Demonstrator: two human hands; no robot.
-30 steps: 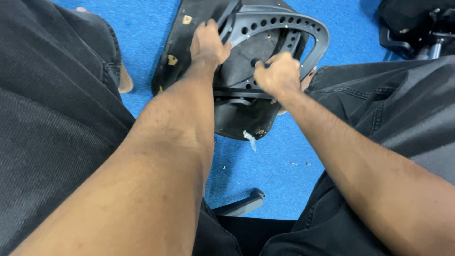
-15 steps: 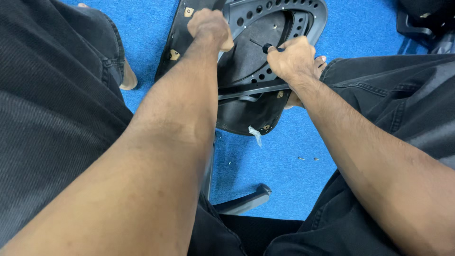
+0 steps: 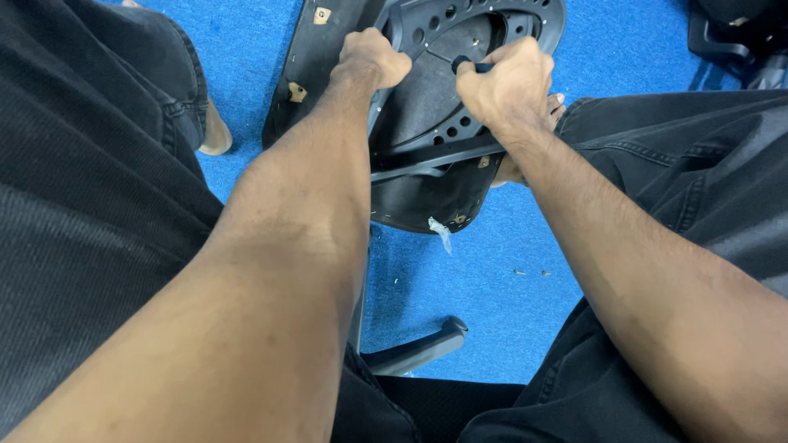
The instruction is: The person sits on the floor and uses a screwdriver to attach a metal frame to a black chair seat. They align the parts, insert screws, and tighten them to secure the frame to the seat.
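Both fists locked on the chair shell, tool in your right

Your left hand (image 3: 373,61) is clenched on the rim of the black chair shell (image 3: 427,176), which lies tilted on the blue carpet (image 3: 484,303) between your knees, holes along its curved edge showing up top. Your right hand (image 3: 505,86) is wrapped tight around a dark tool handle (image 3: 466,64), tip hidden inside the shell, so you look to be mid-way through working a fastener, I'd judge. Next move calls for a steady brace from the left while the right turns or presses without slipping off. 2 tiny bits, maybe screws (image 3: 529,272), lie loose on the carpet near your right leg; a chair base leg (image 3: 419,349) pokes out below
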